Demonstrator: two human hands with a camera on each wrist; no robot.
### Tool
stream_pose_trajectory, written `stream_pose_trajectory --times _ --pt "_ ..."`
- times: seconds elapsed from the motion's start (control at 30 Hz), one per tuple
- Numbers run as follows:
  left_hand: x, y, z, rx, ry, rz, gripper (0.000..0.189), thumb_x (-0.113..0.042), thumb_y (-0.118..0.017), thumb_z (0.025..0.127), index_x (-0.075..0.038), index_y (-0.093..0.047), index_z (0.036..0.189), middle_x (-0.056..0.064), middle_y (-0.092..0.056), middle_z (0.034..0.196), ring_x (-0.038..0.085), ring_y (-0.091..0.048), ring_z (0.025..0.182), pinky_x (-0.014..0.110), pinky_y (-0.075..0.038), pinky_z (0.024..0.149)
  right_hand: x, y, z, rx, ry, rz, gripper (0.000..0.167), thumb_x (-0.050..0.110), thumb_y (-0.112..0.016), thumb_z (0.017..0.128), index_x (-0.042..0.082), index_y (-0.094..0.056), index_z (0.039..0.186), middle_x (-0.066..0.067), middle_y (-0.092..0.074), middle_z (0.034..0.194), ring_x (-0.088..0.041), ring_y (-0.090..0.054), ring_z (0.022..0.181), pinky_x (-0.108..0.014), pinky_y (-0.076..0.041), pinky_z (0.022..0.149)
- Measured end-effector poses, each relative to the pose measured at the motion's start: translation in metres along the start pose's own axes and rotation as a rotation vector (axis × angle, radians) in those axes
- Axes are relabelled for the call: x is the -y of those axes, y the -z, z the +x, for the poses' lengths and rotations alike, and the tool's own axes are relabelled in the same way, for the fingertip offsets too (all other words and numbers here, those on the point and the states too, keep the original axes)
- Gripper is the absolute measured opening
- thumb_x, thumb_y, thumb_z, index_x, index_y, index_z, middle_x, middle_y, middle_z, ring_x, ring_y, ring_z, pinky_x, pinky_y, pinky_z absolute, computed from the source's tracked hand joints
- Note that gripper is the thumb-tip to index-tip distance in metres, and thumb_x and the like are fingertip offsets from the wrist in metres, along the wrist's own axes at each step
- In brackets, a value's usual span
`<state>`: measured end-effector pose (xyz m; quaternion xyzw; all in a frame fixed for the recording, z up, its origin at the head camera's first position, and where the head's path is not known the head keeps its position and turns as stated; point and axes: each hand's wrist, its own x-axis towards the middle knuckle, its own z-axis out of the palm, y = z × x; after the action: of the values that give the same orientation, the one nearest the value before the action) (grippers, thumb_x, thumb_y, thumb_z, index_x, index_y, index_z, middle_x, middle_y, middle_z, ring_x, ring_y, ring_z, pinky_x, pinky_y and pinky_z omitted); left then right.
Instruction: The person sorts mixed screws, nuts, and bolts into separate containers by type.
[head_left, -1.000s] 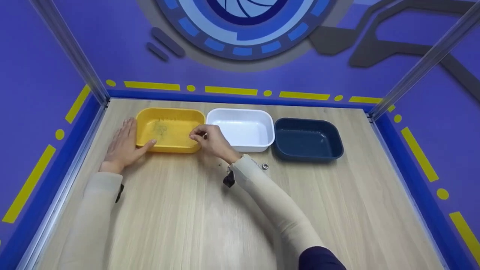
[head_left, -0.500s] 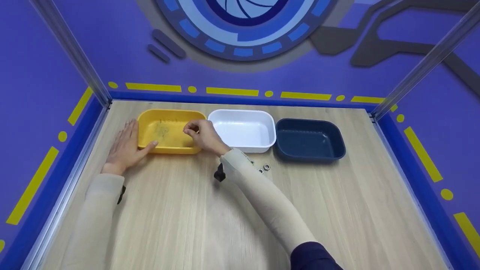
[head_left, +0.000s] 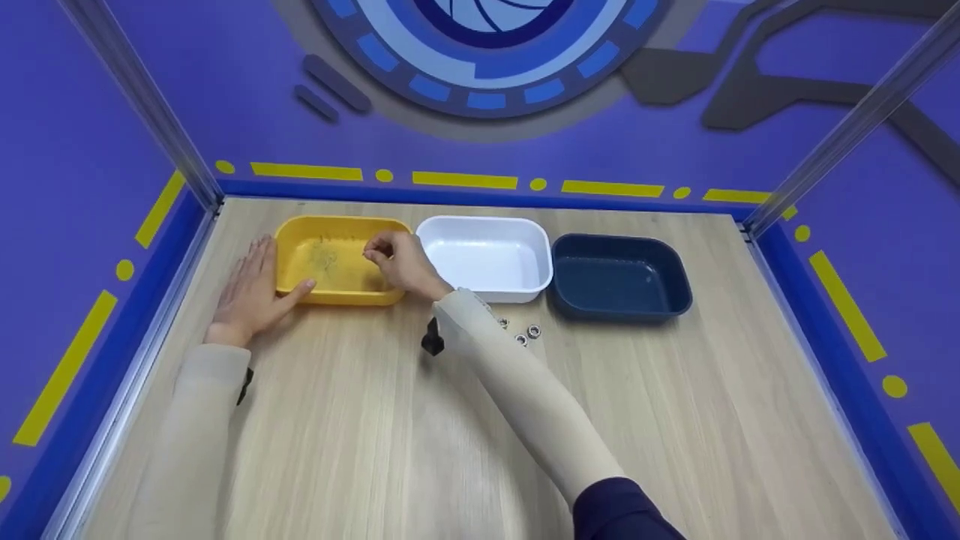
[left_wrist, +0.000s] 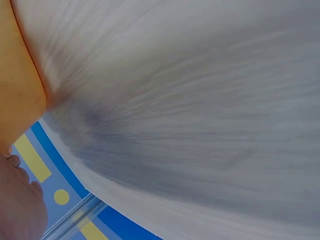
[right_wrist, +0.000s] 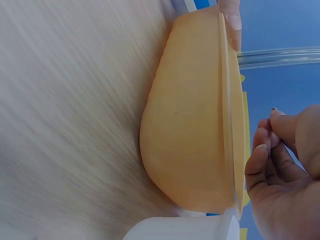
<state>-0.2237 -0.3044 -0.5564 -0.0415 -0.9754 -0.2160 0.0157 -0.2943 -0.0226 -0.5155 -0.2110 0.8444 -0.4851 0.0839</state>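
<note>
The pale, wood-grained surface (head_left: 322,442) runs under the left hand (head_left: 251,292) and the right hand (head_left: 403,262) and spreads toward the viewer. Behind both stands a purple back wall (head_left: 225,97), a darker blue band (head_left: 480,197) along its foot and a row of yellow dashes and dots (head_left: 464,182) just above that. Higher up, beyond the right hand and slightly to its right, is a large blue ring motif (head_left: 491,56), cut off by the frame; short slanted grey bars (head_left: 336,84) sit left of it, angular grey-brown shapes (head_left: 750,97) farther right. Left of the left hand rise a metal post (head_left: 139,97) and a purple side wall (head_left: 52,187) with yellow bars (head_left: 67,367). Well right of the right hand, another metal post (head_left: 847,127) meets a matching side wall (head_left: 907,255).
</note>
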Motion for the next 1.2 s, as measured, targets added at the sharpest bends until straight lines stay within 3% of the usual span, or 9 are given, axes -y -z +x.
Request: stream_pose_trajectory --times 0.13,0.37,0.5,0.73,0.97,1.2 --pt "0.001 0.0 0.0 0.0 -0.004 -0.001 0.114 -0.074 -0.048 0.101 0.002 0.002 0.169 0.028 -0.002 0.177 0.046 -0.002 0.165 0.065 -0.006 0.134 0.002 -0.001 0.001 0.001 -0.01 -0.003 0.011 0.014 -0.065 0.108 0.009 -0.075 0.105 -0.008 -0.074 0.102 -0.01 -0.063 0.087 -0.018 -0.054 0.071" --pt "0.001 -0.001 -0.001 -0.002 -0.01 0.0 0.113 -0.073 -0.047 0.102 0.004 0.001 0.169 0.03 -0.003 0.177 0.047 -0.003 0.165 0.065 -0.006 0.133 0.003 -0.001 0.002 -0.007 -0.011 -0.049 0.013 0.015 -0.065 0.108 0.01 -0.076 0.112 0.002 -0.073 0.105 -0.01 -0.067 0.096 -0.019 -0.058 0.085" --pt "0.001 -0.001 -0.001 -0.001 0.005 0.002 0.114 -0.075 -0.047 0.101 0.002 0.001 0.17 0.028 -0.004 0.177 0.046 -0.002 0.166 0.064 -0.005 0.134 0.004 0.001 0.0 -0.001 -0.01 -0.05 0.014 0.016 -0.064 0.108 0.011 -0.076 0.113 0.002 -0.073 0.107 -0.011 -0.068 0.098 -0.02 -0.059 0.087" --pt "0.002 0.002 0.001 0.005 -0.007 -0.012 0.113 -0.073 -0.049 0.102 0.004 0.001 0.169 0.03 -0.003 0.177 0.046 -0.002 0.165 0.063 -0.004 0.134 0.005 0.009 -0.006 0.005 0.065 -0.074 0.019 0.015 -0.066 0.108 0.003 -0.076 0.117 -0.002 -0.075 0.108 -0.013 -0.069 0.097 -0.02 -0.058 0.086" --pt "0.004 0.003 0.001 -0.004 -0.031 -0.002 0.112 -0.072 -0.048 0.102 0.005 0.0 0.169 0.031 -0.003 0.176 0.049 -0.004 0.165 0.063 -0.003 0.134 0.008 0.019 -0.018 0.037 0.064 -0.076 0.017 0.019 -0.065 0.108 0.01 -0.075 0.118 0.001 -0.074 0.11 -0.01 -0.067 0.098 -0.018 -0.059 0.085" --pt "0.002 0.003 0.001 0.004 -0.036 0.007 0.113 -0.072 -0.047 0.102 0.006 0.0 0.168 0.031 -0.002 0.176 0.05 -0.003 0.164 0.064 -0.003 0.134 0.006 0.03 -0.033 0.054 0.137 -0.103 0.018 0.019 -0.065 0.108 0.007 -0.075 0.119 -0.003 -0.075 0.112 -0.012 -0.068 0.099 -0.018 -0.058 0.086"
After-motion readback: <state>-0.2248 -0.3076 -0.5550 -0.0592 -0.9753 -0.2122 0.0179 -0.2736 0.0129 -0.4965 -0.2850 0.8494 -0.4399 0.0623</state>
